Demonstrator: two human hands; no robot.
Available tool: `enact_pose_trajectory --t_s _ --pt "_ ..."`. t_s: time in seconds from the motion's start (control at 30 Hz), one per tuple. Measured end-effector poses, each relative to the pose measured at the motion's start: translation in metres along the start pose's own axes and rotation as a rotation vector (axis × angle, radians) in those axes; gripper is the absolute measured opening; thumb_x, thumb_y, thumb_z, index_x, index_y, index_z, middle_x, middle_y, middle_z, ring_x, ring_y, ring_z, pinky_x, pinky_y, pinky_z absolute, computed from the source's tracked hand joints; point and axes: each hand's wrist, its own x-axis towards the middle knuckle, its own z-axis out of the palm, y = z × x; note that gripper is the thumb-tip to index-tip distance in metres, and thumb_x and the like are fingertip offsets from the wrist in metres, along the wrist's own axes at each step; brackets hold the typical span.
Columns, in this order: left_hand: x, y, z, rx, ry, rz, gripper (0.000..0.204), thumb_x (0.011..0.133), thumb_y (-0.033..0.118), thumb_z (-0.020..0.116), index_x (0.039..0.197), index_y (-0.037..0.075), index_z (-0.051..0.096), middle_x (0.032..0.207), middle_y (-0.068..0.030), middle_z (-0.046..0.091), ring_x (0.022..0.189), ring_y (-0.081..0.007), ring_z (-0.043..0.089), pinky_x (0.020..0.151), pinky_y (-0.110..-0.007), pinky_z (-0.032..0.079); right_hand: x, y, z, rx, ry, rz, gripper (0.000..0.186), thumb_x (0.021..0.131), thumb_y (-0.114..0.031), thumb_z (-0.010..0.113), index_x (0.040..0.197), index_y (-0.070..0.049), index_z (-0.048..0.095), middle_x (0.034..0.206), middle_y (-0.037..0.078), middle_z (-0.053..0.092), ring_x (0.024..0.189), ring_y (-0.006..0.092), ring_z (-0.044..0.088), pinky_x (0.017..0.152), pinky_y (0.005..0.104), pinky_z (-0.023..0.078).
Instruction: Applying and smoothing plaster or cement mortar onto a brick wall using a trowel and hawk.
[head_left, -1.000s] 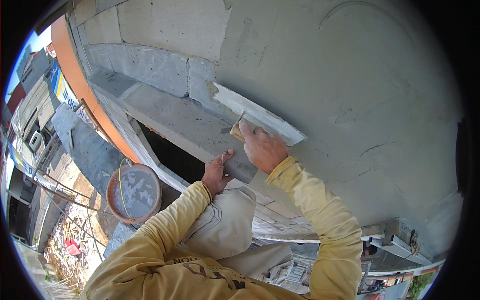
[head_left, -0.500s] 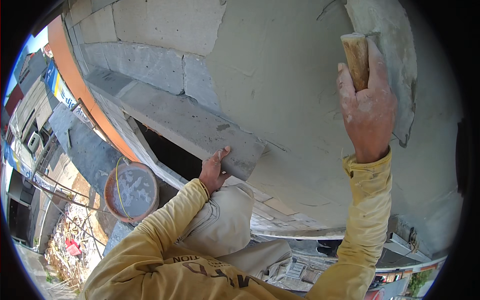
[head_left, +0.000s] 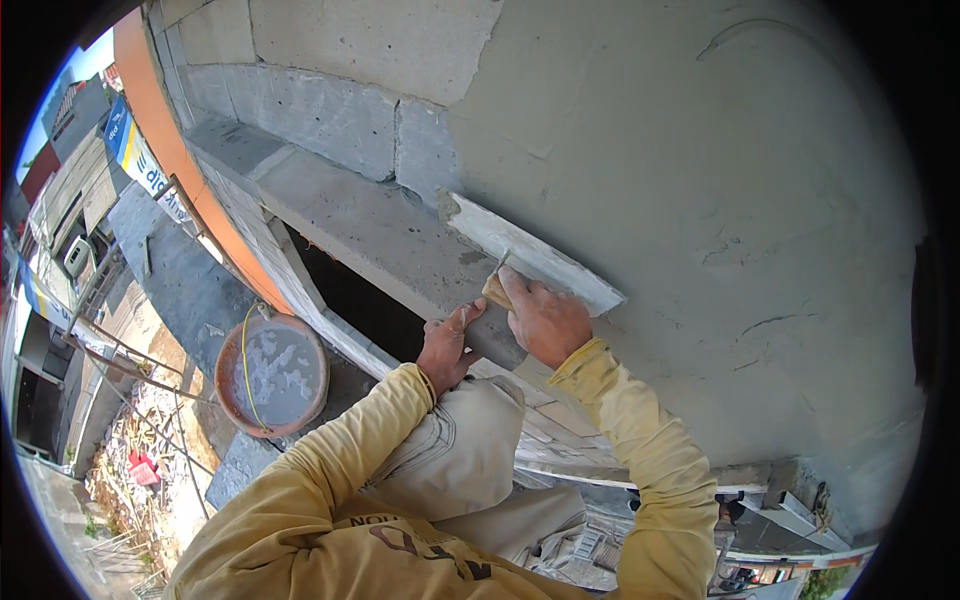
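Note:
My right hand (head_left: 545, 320) grips the wooden handle of a plastering trowel (head_left: 530, 255), whose long flat blade lies against the grey plastered wall (head_left: 700, 180) just above a concrete ledge (head_left: 370, 230). My left hand (head_left: 447, 345) rests on the front edge of that ledge, fingers spread, holding nothing. Both sleeves are yellow. My bent knee in light trousers (head_left: 460, 450) sits below the hands.
A round orange tub (head_left: 272, 375) with grey mortar stands lower left on a platform. Bare grey blocks (head_left: 310, 110) show at the upper left of the wall. A dark opening (head_left: 355, 300) lies under the ledge. Far below are a street, buildings and rubble.
My right hand has come down from high on the wall with the trowel, back to the ledge. The left hand has stayed on the ledge edge.

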Motion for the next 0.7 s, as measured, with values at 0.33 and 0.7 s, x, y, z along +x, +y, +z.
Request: enact_pose_trajectory --t_s 0.33,0.7 --pt "-0.007 0.009 0.002 -0.061 -0.081 -0.054 0.057 0.090 0.030 0.071 0.136 0.007 0.046 0.131 -0.0112 0.055 0.122 -0.0303 0.054 0.103 -0.055 0.043 0.028 0.011 -0.087 -0.021 0.193 0.031 0.050 0.087 -0.018 0.061 0.133 -0.011 0.044 0.084 0.018 0.067 0.070 0.0385 0.069 0.062 0.0482 0.056" --pt "0.002 0.005 -0.001 -0.066 -0.124 -0.030 0.056 0.085 0.035 0.076 0.129 0.007 0.055 0.130 -0.0086 0.053 0.122 -0.0297 0.047 0.102 -0.055 0.034 -0.072 0.091 -0.241 -0.844 0.904 0.101 0.046 0.090 -0.021 0.072 0.130 -0.005 0.055 0.099 0.018 0.069 0.082 0.0346 0.069 0.074 0.0401 0.056"
